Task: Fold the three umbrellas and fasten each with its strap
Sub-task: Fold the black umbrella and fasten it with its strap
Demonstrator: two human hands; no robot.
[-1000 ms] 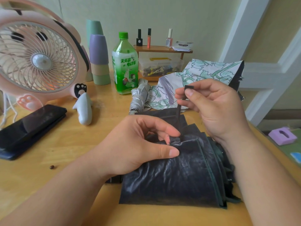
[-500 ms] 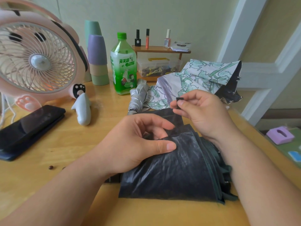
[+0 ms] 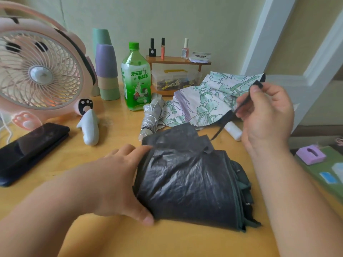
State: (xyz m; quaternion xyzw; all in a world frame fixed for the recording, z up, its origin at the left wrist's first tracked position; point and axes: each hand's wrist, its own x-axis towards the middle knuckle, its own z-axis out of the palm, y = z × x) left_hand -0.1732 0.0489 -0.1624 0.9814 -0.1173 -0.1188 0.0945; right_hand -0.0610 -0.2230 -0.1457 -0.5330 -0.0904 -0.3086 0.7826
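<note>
A black umbrella (image 3: 189, 180) lies collapsed in loose folds on the wooden table (image 3: 55, 164) in front of me. My left hand (image 3: 122, 182) grips its left end, thumb at the near side and fingers over the far side. My right hand (image 3: 265, 115) pinches the end of the thin black strap (image 3: 243, 104), stretched taut up and to the right of the umbrella. Behind it lies a floral green-and-white umbrella (image 3: 207, 101), spread loose, with a white handle (image 3: 233, 131). A silver umbrella (image 3: 151, 115) lies folded at its left.
A pink fan (image 3: 39, 75) stands at far left, a black phone case (image 3: 29, 149) and a white gadget (image 3: 90, 127) before it. Stacked cups (image 3: 106, 65), a green bottle (image 3: 135, 78) and a small shelf (image 3: 176, 60) with bottles line the back. A purple block (image 3: 310, 156) lies right.
My right hand pulled the strap out to the upper right until it went taut. My left hand left the fabric's top and moved to the umbrella's left end, gripping it.
</note>
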